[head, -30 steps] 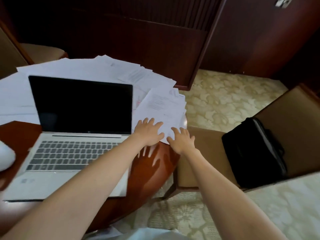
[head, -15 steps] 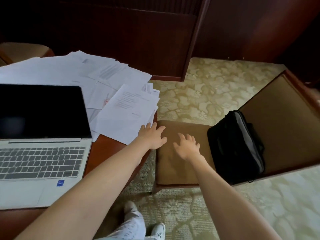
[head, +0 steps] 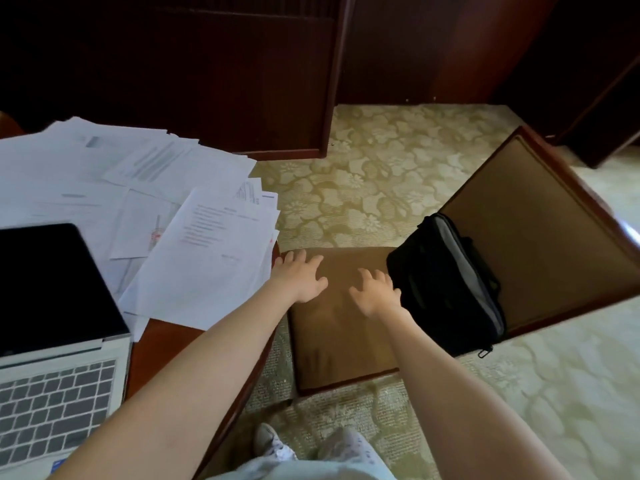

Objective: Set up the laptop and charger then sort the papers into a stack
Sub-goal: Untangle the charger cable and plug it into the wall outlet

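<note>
Papers (head: 194, 271) — white printed sheets, loosely fanned beside laptop (head: 52, 327)

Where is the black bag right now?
In the head view, the black bag stands on the brown chair seat, right of centre and close to the backrest, right beside the right hand.

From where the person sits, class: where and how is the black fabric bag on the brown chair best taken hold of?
Probably by its upturned grey-lined edge, from above. The black fabric bag stands on edge against the brown chair's back, so that ridge is free to pinch; the open right hand is beside it. No handle shows clearly.
</note>
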`<state>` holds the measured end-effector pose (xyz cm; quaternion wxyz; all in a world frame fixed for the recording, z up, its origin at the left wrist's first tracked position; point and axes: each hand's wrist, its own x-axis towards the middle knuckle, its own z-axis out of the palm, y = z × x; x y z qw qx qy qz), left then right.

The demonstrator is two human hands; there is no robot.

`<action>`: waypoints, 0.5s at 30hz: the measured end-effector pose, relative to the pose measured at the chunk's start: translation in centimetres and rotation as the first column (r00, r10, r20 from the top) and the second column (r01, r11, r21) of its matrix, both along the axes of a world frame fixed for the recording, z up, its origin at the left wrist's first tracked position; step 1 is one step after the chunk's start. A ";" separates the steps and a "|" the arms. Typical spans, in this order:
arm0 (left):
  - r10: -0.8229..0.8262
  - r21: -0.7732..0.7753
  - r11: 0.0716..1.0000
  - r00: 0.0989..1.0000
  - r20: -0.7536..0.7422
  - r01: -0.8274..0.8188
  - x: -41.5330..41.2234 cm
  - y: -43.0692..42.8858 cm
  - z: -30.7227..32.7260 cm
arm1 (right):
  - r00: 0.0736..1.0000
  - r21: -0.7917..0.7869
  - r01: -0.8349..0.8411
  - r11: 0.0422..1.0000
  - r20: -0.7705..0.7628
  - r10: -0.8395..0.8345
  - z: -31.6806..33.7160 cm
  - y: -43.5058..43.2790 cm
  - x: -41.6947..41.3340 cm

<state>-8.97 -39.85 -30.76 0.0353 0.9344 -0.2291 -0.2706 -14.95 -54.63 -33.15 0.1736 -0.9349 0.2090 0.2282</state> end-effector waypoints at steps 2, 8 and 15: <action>-0.020 0.002 1.000 1.000 -0.005 0.020 0.4 -1.2 -0.1 | 1.000 -0.005 0.021 1.000 -0.021 -0.021 -0.3 -1.2 0.1; -0.061 0.003 0.998 0.998 -0.033 0.061 1.0 -7.0 -0.9 | 0.998 -0.042 0.014 0.999 -0.059 -0.017 -1.3 -6.5 0.5; -0.095 0.004 0.995 0.995 -0.024 0.095 1.7 -18.0 -1.6 | 0.996 -0.039 -0.008 0.999 -0.087 0.004 -1.6 -17.4 2.5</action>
